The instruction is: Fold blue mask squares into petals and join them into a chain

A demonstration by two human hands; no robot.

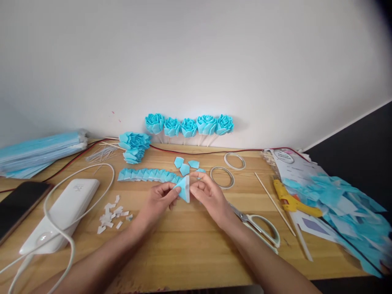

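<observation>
My left hand (159,200) and my right hand (208,195) meet over the middle of the wooden table (190,253). Together they pinch a small folded light-blue paper petal (183,188), fingers closed on its edges. Just behind the hands lies a long strip of joined blue petals (147,174). A few loose blue petals (185,165) lie beyond the fingertips. Several finished blue paper roses (189,125) on sticks lean against the white wall.
White power bank (63,212) with cable and a dark phone (18,204) sit left, white paper scraps (112,214) near them. Two tape rolls (223,177), scissors (260,226), a wooden skewer (274,203), a yellow glue gun (290,200) and blue paper cuttings (343,208) lie right.
</observation>
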